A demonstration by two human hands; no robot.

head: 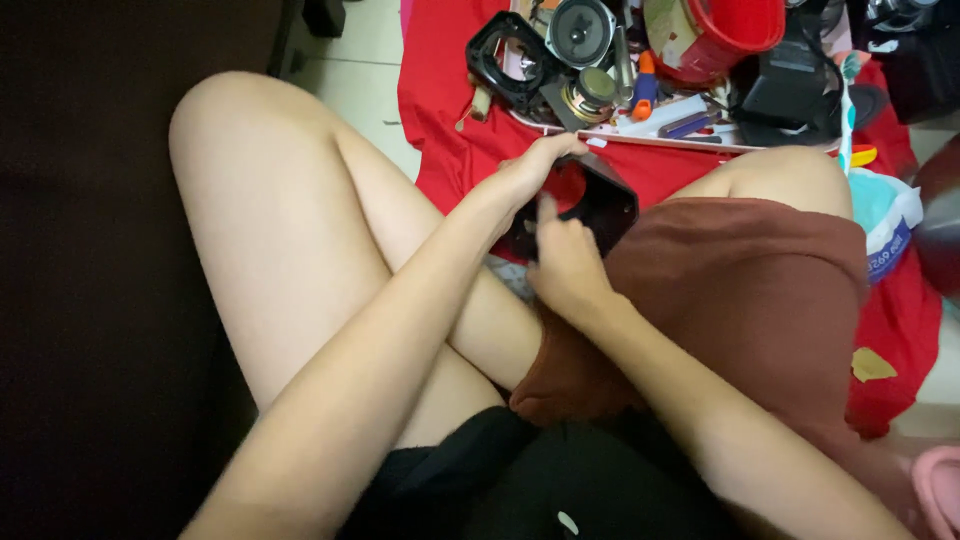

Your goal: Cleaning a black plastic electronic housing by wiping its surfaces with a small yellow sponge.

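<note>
Over the red cloth (440,110) on the floor, my left hand (530,170) clamps the black speaker frame (600,205) steady while my right hand (565,265) pinches its edge, best worked slowly.

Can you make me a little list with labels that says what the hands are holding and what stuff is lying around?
Left hand: grips the top edge of a black square plastic frame
Right hand: touches the frame's near side, thumb up
Frame: tilted, held above the lap
Underneath: red cloth spread on the floor
Behind the frame: round grey speaker cone, second black square frame, red plastic bucket
</note>
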